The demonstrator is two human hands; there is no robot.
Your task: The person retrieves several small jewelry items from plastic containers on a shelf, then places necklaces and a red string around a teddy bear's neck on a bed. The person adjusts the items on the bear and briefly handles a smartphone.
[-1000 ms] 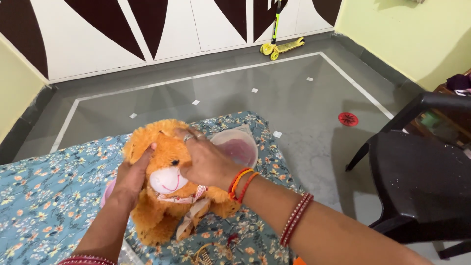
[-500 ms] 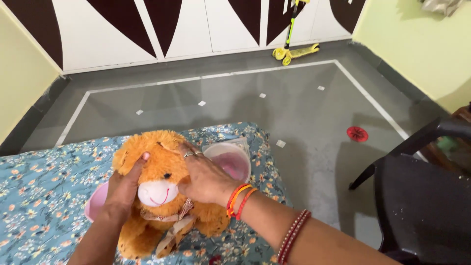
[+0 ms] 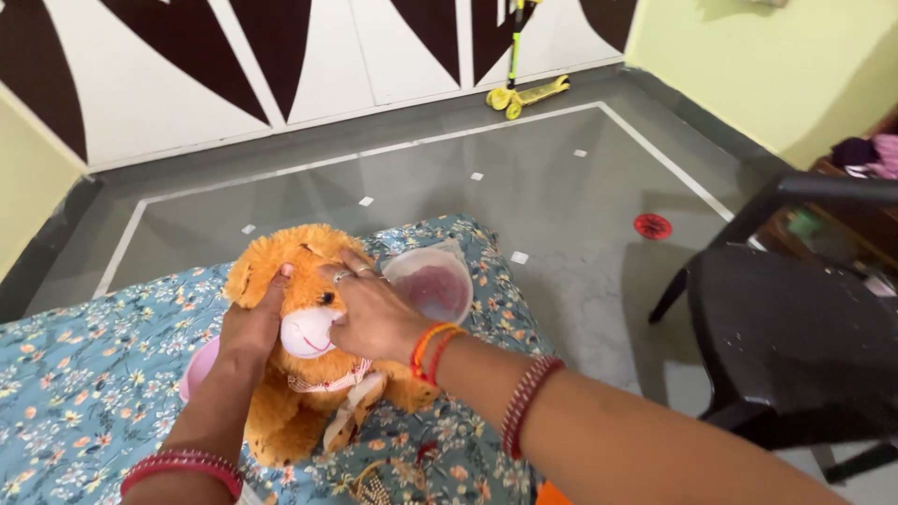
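Orange plush bear point(image 3: 309, 374) sits upright btw my two hands, on the floral bedsheet point(image 3: 84, 374). Left hand point(image 3: 251, 327) is cupped round the left side of its head, thumb up by the ear; right hand point(image 3: 374, 313) is pressed on the other side of the face, fingers over the eye area, so both are clamped on the toy. Just past my right hand there's a clear plastic tub point(image 3: 432, 281), pinkish inside. Pink bowl point(image 3: 196, 367) peeks out behind the left wrist. Black plastic chair point(image 3: 795, 337) well off to the right, yellow kick scooter point(image 3: 524, 89) far ahead by the wall.
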